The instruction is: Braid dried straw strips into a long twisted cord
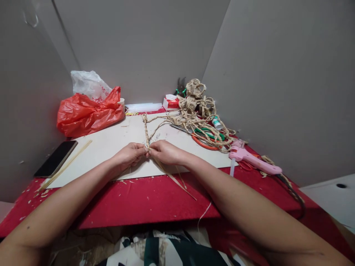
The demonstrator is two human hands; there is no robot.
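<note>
A narrow braid of straw-coloured fibre (146, 127) runs away from me across the white board (108, 147). At its near end, my left hand (131, 155) and my right hand (164, 152) meet, fingertips almost touching. Both are closed in a pinch on the braid where its strands come together. Loose flat strands (172, 177) trail from under my right hand over the board's front edge onto the red cloth. My fingers cover the exact point where the strands cross. Thin twisted cord (158, 126) links the braid with the heap of braided rope (194, 111) at the back right.
A pink glue gun (255, 159) lies on the right, near orange-handled scissors (205, 143). At left are a phone (57, 159), long straw strips (68, 164) and a red plastic bag (88, 114). Clear sticks (144, 107) and a small red-and-white box (171, 102) stand along the back wall.
</note>
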